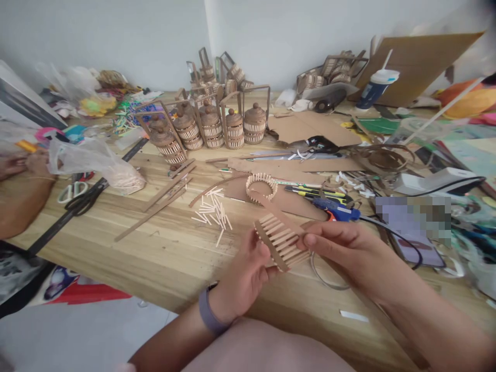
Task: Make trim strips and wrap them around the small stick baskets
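My left hand (246, 271) grips a slatted ring (285, 238) made of short pale sticks between brown bands, its fingers around the near side. Between the thumb and fingers of my right hand (344, 245) is a brown strip (279, 213), which lies along the ring's far edge. How firmly strip and ring are joined cannot be seen. Beyond my hands stands a similar ring (250, 195) of upright sticks. Loose pale sticks (213, 209) lie in a heap to its left. A blue glue gun (338, 209) rests just past my right hand.
Several handled, lidded miniature baskets (212, 126) stand at the back. Cutters (321, 194), a phone (413, 243) and a lidded cup (375, 90) are on the right. On the left are scissors (73, 192), a plastic bag (96, 160) and another person's arm (27, 201).
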A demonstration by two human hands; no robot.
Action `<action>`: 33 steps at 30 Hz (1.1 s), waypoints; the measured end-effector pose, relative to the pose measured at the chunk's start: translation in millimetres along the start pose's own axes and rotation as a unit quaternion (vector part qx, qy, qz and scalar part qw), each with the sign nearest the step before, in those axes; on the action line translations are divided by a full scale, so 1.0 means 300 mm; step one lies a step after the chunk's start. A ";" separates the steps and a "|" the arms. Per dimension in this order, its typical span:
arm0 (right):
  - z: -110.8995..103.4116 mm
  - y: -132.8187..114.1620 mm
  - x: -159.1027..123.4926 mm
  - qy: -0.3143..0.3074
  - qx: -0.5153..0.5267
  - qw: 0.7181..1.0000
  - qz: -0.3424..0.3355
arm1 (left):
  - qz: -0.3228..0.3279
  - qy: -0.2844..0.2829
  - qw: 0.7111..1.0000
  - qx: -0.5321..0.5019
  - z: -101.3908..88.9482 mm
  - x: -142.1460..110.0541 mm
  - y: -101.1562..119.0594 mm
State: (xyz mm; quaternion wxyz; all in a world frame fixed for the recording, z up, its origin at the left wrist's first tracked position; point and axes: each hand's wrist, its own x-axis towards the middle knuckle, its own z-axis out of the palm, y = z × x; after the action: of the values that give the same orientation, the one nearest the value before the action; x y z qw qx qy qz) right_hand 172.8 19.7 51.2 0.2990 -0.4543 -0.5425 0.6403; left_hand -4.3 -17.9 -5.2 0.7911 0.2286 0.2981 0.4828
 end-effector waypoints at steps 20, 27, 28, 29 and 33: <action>-0.019 -0.019 -0.016 -0.034 -0.102 0.992 -0.059 | -0.241 -0.052 0.967 -0.064 -0.028 0.030 -0.003; -0.002 -0.007 -0.003 0.064 -0.050 0.997 0.004 | -0.089 0.042 0.995 -0.022 -0.006 0.013 0.000; 0.001 -0.004 0.001 0.068 -0.041 0.997 0.010 | -0.059 0.049 0.997 -0.018 0.000 0.007 0.002; 0.004 -0.001 0.006 0.071 -0.032 0.997 0.013 | -0.033 0.052 0.998 -0.010 0.006 0.001 0.003; 0.022 0.004 0.019 0.063 0.003 0.998 0.019 | 0.017 0.065 0.997 0.036 0.022 -0.009 0.001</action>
State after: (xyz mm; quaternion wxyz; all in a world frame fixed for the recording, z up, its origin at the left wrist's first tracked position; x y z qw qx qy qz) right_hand 164.8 21.7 48.6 0.3223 -0.5030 -0.5116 0.6175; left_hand -0.8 -20.8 0.3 0.7529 0.2298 0.3619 0.4993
